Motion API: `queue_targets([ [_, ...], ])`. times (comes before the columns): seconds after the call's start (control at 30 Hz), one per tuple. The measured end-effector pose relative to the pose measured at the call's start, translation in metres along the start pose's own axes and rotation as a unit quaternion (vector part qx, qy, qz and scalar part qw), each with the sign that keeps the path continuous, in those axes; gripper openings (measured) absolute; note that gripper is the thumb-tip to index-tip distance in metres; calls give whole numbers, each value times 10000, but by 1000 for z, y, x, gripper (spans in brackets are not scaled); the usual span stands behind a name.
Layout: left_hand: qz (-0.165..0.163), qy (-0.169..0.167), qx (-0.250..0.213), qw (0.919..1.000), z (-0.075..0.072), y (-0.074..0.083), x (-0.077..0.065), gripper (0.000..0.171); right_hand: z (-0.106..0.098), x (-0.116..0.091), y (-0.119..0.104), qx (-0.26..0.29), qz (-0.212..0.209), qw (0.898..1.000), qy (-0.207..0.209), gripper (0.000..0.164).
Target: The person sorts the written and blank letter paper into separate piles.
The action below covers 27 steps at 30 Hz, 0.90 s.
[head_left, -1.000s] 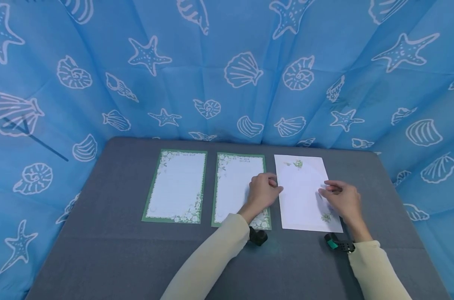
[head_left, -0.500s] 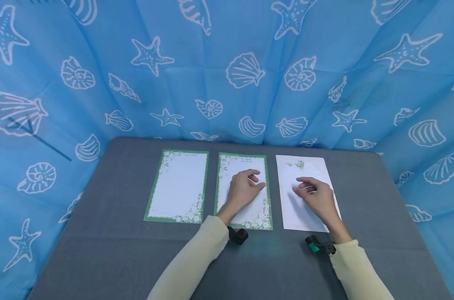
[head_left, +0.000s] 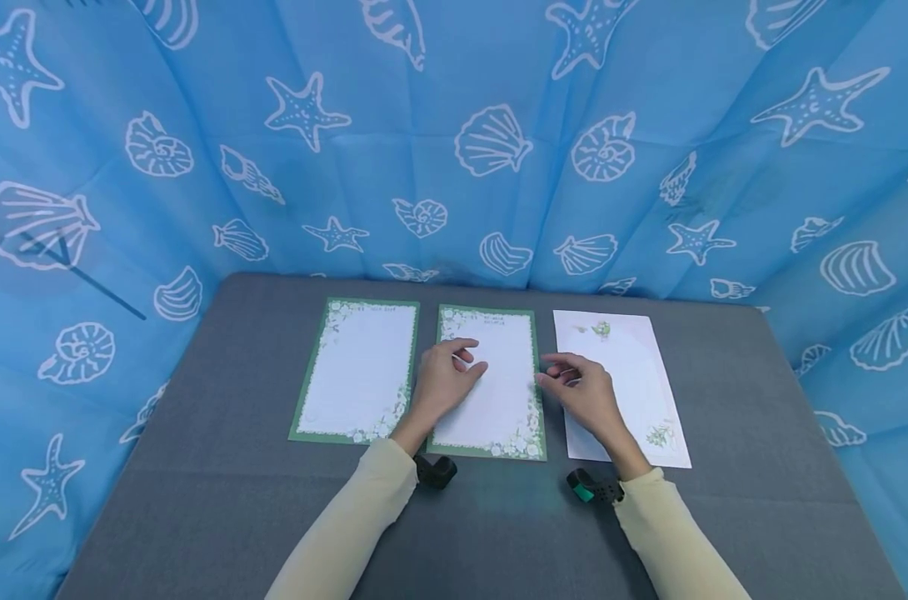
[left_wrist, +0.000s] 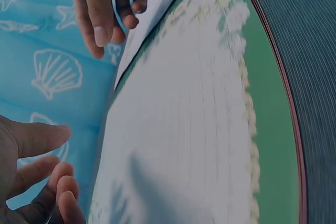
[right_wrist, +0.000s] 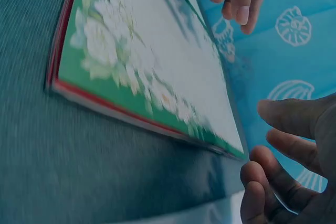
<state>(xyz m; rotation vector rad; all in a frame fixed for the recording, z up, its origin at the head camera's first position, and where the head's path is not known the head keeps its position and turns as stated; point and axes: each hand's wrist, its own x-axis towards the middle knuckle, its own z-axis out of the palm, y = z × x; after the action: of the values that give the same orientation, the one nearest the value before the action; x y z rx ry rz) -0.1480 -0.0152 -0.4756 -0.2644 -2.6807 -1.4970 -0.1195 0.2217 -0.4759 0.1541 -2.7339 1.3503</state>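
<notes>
In the head view, a middle stationery pad (head_left: 499,392) with a green floral border lies between two others. My left hand (head_left: 442,379) hovers over its left side, fingers loosely bent, holding nothing. Over the gap at its right edge is my right hand (head_left: 585,396), thumb and fingers apart and likewise without anything in them. The left wrist view has the left hand (left_wrist: 39,177) above the lined page (left_wrist: 178,119), which bears its shadow. In the right wrist view, the right hand (right_wrist: 294,156) stands beside the pad's corner, whose reddish layered edge (right_wrist: 105,106) shows.
Another green-bordered pad (head_left: 360,367) lies at the left. On the right is a white sheet (head_left: 641,367) with small green plant prints, partly behind the right forearm. The grey table (head_left: 199,400) meets a blue seashell curtain (head_left: 394,167) at its back.
Both hands have moved left. The right hand has gone from the white sheet's right edge to the gap beside the middle pad, the left from the sheet's left edge to above that pad.
</notes>
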Motion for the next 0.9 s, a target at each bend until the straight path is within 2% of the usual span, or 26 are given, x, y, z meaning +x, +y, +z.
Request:
queue_targets([
  [0.2, -18, 84, -19, 10000, -11, -8, -3, 33, 12, 4, -5, 18, -90, 9999, -62, 30],
  [0.47, -132, 174, 151, 9996, -16, -19, -7, 33, 18, 8, -8, 27, -18, 9999, -136, 30],
  [0.73, -348, 457, 742, 9956, -16, -27, -11, 38, 18, 9, -6, -595, 195, 9980, 108, 34],
  [0.9, -658, 364, 877, 9933, -15, -30, -13, 47, 20, 8, -5, -881, 431, 9952, -1, 46],
])
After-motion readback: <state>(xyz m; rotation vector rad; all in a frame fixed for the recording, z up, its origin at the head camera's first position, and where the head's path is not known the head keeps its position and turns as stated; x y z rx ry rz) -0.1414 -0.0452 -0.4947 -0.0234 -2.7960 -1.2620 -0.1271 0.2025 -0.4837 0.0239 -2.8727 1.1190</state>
